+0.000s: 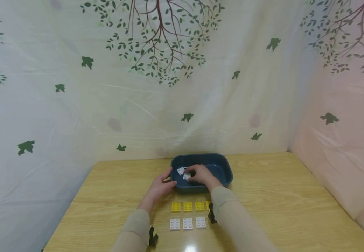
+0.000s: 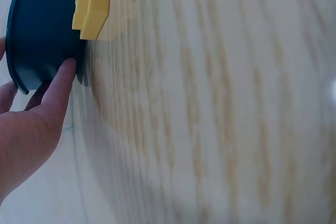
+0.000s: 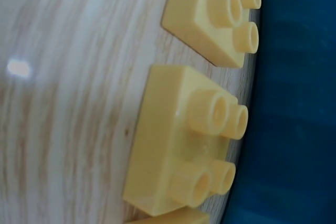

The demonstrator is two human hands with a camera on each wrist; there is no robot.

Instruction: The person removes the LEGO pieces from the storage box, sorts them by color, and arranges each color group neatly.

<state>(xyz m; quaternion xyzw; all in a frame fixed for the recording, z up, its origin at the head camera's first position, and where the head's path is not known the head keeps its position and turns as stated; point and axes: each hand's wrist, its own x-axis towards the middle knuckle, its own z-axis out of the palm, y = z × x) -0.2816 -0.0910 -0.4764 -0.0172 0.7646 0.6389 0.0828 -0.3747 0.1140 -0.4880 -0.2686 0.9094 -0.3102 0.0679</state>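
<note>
A dark blue tray (image 1: 223, 175) stands at the back of the table. My left hand (image 1: 160, 189) holds its near left corner, thumb on the front wall (image 2: 44, 30), other fingers along the left side. Inside the tray lie small white bricks (image 1: 181, 170). My right hand (image 1: 201, 175) reaches in over the front rim, finger and thumb on either side of one white brick (image 1: 186, 176); whether they touch it is too small to tell. The right wrist view shows no part of that hand, only yellow bricks (image 3: 173, 140) beside the tray wall (image 3: 294, 103).
In front of the tray runs a row of several yellow bricks (image 1: 187, 207), the rightmost partly behind the right wrist. Nearer me, three white bricks (image 1: 187, 224) form a second row, studs up. Behind the wooden table (image 1: 106, 196) hangs a leaf-patterned curtain (image 1: 144, 122).
</note>
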